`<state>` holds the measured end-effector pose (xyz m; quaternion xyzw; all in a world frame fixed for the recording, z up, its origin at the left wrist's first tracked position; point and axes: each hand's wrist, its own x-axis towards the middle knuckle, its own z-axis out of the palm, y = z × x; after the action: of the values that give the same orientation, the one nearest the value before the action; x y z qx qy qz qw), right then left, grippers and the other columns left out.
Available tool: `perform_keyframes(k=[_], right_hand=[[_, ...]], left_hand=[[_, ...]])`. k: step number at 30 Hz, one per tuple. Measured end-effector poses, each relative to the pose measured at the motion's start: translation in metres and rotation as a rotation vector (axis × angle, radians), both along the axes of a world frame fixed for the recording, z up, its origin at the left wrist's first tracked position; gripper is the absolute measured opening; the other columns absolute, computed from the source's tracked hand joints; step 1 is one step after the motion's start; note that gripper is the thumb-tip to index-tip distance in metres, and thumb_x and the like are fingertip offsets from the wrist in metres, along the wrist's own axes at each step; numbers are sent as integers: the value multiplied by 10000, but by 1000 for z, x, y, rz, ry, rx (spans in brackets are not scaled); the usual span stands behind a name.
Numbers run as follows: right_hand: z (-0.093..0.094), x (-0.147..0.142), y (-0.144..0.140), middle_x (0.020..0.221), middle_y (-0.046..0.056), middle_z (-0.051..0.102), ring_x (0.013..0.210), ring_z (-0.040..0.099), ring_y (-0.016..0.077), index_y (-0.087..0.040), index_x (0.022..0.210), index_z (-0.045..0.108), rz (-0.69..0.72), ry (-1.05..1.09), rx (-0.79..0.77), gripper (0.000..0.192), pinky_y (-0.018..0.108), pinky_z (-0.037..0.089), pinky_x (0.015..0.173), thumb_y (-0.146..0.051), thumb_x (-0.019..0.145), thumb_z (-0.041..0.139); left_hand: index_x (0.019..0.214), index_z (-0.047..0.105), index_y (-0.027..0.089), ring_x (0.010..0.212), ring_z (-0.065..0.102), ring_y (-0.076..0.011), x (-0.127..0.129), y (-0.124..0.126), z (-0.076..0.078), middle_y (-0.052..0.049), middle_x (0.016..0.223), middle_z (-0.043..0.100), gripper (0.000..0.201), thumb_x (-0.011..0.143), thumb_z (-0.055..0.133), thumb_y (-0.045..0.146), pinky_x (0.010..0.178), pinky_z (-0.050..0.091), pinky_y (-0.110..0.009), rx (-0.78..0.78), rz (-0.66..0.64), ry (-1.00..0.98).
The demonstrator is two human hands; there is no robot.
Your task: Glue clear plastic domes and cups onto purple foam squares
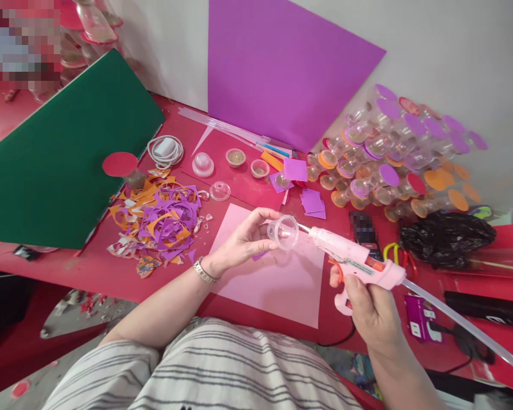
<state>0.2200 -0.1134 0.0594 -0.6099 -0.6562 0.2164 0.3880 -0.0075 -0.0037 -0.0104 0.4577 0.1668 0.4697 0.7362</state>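
My left hand (256, 232) holds a small clear plastic cup (287, 233) by its side, with the rim tilted toward me and to the right. In my right hand (374, 310) is a pink hot glue gun (354, 256), a long clear glue stick (465, 327) running out of its back end. The metal nozzle (303, 226) points left and meets or nearly meets the cup's rim; exact contact is hard to tell. Below both hands lies a pink foam sheet (277, 290). A bit of purple foam shows beneath my left hand.
Purple and orange scraps (166, 222) heap at left, beside a green board (68, 159). Clear bottle-like pieces with coloured discs (389, 154) are stacked at right. Purple squares (312, 202), a clear dome lid (220, 191), a black plastic bag (444, 236) and scissors (395, 255) lie around.
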Motion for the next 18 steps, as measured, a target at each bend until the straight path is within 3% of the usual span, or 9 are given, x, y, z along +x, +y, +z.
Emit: perform_keyframes(k=[9,18], right_hand=[[1,-1,1,745,58,736,740,731,199,-206,814,664,-16,10,-48,267,235,515,451,-376,966,525],[-2,0,-4,758,51,735,688,716,180,-205,875,656,-18,-2,-14,193,223,526,449,-332,963,541]], left_hand=[[1175,606,230,968,634,-179,1,0,-1,-64,1101,652,429,798,795,308,827,494,-272,-18,11,-23],[1172,644,241,999,655,-180,1,0,0,-47,1118,665,399,805,792,298,848,505,-265,-72,49,-62]])
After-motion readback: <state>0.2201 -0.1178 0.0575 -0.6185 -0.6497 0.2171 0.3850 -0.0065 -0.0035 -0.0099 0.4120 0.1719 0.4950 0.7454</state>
